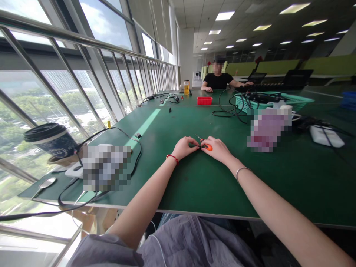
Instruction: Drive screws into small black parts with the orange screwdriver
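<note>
My left hand (187, 147), with a red cord bracelet at its wrist, is closed in a pinch on a small black part (199, 147). Its exact kind is too small to make out. Beside it, nearly touching, my right hand (217, 148) is closed around an orange-and-black screwdriver (207, 147). The thin metal shaft points up and left, away from me. My fingers hide much of the handle and of the black part. Both hands are low over the middle of the green table (183, 181).
Left are a lidded paper cup (51, 139), a blurred-out item (107, 167) and cables. A small metal piece (138, 135) lies nearer the middle. Further back stand a red tray (204, 100), a jar (186, 88) and a green basket (297, 99) with cables. A person (218, 79) sits opposite.
</note>
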Tool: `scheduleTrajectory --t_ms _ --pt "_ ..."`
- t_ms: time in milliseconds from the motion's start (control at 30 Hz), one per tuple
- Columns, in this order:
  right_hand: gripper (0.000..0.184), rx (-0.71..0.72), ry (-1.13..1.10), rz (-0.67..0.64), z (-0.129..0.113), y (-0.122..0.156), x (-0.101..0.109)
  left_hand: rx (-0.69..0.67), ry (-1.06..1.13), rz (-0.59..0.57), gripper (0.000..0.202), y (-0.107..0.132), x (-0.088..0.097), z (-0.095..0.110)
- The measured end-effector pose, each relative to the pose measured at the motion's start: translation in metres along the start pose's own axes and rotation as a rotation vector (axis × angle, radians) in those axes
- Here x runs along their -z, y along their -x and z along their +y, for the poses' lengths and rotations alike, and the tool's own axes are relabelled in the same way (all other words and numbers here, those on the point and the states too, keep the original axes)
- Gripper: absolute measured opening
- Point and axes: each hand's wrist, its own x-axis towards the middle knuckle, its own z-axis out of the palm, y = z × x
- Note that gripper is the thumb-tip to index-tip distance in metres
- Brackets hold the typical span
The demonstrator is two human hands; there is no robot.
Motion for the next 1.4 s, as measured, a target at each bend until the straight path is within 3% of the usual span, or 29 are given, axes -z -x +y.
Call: scheduleTrajectory --t_ms 300,567,833,933,1000,1100,1233,1400 --pt "0.014 0.019 -0.051 0.030 0.003 0.000 0.000 0.064 0.155 0.021 0.012 0.000 -0.004 -0.002" --pt "0.013 0.009 -0.056 0.023 0.001 -0.001 0.002 -0.027 0.112 0.057 0.007 0.001 -0.002 0.000" --pt "0.017 -0.003 -0.107 0.022 0.003 -0.001 0.001 -0.001 0.117 0.030 0.008 0.000 -0.005 -0.004" --pt "0.027 -0.042 -0.199 0.100 0.006 0.000 0.007 0.005 0.105 0.014 0.009 0.000 -0.005 -0.005" --pt "0.023 -0.085 -0.278 0.183 0.006 0.001 0.016 0.009 0.085 0.009 0.010 0.000 -0.004 -0.005" --pt "0.013 -0.131 -0.393 0.385 0.001 0.003 0.032 0.024 0.050 0.015 0.011 0.000 -0.004 -0.006" --pt "0.021 -0.192 -0.533 0.664 -0.015 0.006 0.048 0.024 0.042 0.016 0.013 0.000 -0.005 -0.007" --pt "0.024 -0.156 -0.478 0.613 -0.029 0.009 0.049 0.039 0.062 0.013 0.013 0.000 -0.005 -0.006"
